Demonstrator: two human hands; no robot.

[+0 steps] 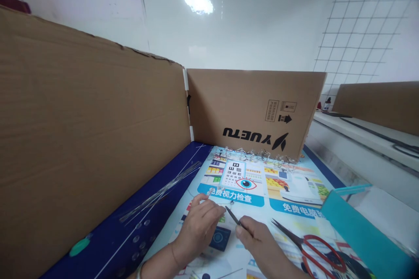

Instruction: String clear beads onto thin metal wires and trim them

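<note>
While the dark, slim tool (233, 216) sits low in the centre of the frame, the right hand (257, 236) has its fingers clamped on it, tip towards the left hand (198, 222); that hand's thumb and forefinger look nearly together, but from where I stand I can't tell what, if anything, they pinch. I'd keep that tip close to the left fingertips and both wrists low on the sheet (237, 253) for steadiness. The scissors (297, 239), lower right, could snag the right forearm. Beyond them stands the teal box (363, 235); wires (160, 192) lie left of centre, and wiry bits (252, 155) line the foot of the back cardboard (242, 100).
</note>
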